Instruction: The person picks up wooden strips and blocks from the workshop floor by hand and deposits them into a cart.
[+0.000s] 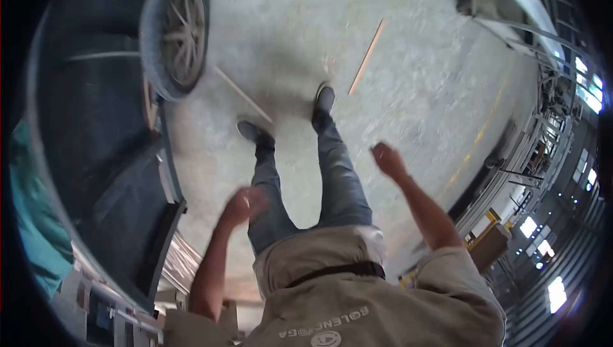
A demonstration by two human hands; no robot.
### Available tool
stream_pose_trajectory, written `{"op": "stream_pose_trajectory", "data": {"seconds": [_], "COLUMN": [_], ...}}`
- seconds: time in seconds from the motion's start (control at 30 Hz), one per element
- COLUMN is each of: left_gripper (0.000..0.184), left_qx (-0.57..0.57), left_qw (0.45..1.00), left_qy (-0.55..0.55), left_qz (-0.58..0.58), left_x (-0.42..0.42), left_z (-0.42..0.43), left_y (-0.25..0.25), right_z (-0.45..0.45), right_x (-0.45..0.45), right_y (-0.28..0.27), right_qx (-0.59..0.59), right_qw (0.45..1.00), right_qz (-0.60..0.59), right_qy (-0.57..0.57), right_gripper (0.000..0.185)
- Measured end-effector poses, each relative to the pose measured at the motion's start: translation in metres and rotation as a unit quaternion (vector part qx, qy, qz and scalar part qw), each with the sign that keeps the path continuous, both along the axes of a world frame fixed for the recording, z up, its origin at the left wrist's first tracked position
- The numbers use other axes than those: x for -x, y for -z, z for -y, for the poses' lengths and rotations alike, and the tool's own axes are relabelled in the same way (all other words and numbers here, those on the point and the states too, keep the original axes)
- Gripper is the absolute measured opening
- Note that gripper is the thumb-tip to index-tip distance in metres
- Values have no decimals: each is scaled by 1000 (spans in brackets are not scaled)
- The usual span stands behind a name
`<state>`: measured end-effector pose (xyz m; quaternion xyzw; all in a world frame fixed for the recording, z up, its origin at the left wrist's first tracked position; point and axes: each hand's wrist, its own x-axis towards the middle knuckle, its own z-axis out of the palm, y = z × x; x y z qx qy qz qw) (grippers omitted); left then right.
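My left hand (pixel 245 205) hangs in front of my left thigh, smeared by motion, so its fingers do not show clearly. Out to the right, above the concrete floor, my right hand (pixel 387 158) is curled into a loose fist, and I see no object in it. Both hands are apart from the things around me. Ahead of my left shoe, a thin pale strip (pixel 242 94) lies on the floor. A wooden strip (pixel 367 56) lies farther ahead on the right.
A spoked wheel (pixel 182 37) stands at the left beside a large dark panelled structure (pixel 102 174). Green cloth (pixel 38 219) hangs at the far left. Metal racking (pixel 536 136) and a brown box (pixel 488 245) line the right side. A yellow line (pixel 483 131) marks the floor.
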<state>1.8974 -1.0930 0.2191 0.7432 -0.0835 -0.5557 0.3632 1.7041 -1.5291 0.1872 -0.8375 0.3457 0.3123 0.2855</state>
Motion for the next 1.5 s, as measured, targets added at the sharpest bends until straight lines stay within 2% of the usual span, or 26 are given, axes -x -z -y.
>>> {"op": "stream_pose_trajectory", "data": {"seconds": [0.03,0.1,0.13,0.17,0.2,0.23,0.33,0.37,0.43,0.57,0.67,0.77,0.8,0.87,0.9,0.97,1.0,1.03,1.07,1.1,1.13,1.17,1.2,1.23,1.47,1.5], "left_gripper": [35,42,44,36,39,34,51,59,59,52,48,41,35,22,12,16,23,29,27,28,31,26,25,28,43,41], "left_qx": [-12,-135,-160,-187,-184,-125,-172,-333,-376,-363,-368,-367,-366,-198,-134,-133,-157,-132,-98,-49,-33,-3,15,77,110,135], "left_qw": [994,988,983,977,978,963,900,923,920,914,911,899,889,920,826,873,897,901,831,776,860,900,906,900,927,927], "left_qy": [-72,24,34,22,-33,158,283,114,-72,-143,-124,-156,-196,-308,-546,-467,-361,-401,-519,-572,-476,-416,-399,-415,-262,-281], "left_qz": [-85,70,86,98,95,178,283,156,81,108,138,179,195,140,-30,45,199,96,-172,-260,-183,-133,-142,-113,245,210], "left_x": [-8,-37,-43,-39,-36,-28,2,-1,11,18,16,10,12,36,23,25,57,55,30,10,9,4,-15,-24,-81,-88], "left_z": [2,31,39,42,48,33,17,44,53,80,79,93,101,102,140,163,154,167,192,212,220,225,231,233,156,137], "left_y": [57,143,194,253,309,386,539,551,577,590,591,574,560,534,484,422,425,384,318,265,226,196,148,112,-112,-132], "right_z": [23,75,87,115,129,122,132,144,167,143,153,139,124,108,99,43,18,-2,-32,-62,-81,-103,-128,-138,-227,-237], "right_x": [15,33,29,57,57,36,-1,-2,13,1,22,5,-4,-13,-3,-48,-41,-43,-43,-102,-81,-66,-83,-115,-177,-186], "right_y": [61,176,221,298,347,366,445,465,521,566,586,566,547,510,498,407,377,329,299,217,197,176,122,55,-131,-154], "right_qx": [35,66,81,107,53,11,6,-65,-145,-15,74,101,81,56,56,-22,-74,-163,-60,-77,-148,1,-183,-226,-161,-234], "right_qw": [999,991,996,989,995,987,964,953,926,917,958,957,935,912,924,872,846,879,902,879,846,950,856,860,872,869], "right_qz": [-24,-1,31,93,21,-21,-85,-119,-131,-124,-105,-136,-66,50,96,153,166,210,215,134,139,235,242,168,450,430], "right_qy": [13,-113,16,-42,78,161,252,271,324,380,255,235,340,402,366,465,502,396,368,452,494,207,418,426,110,78], "right_gripper": [26,21,18,20,25,28,42,38,46,51,52,44,42,37,36,32,32,31,32,31,28,27,25,23,22,27]}}
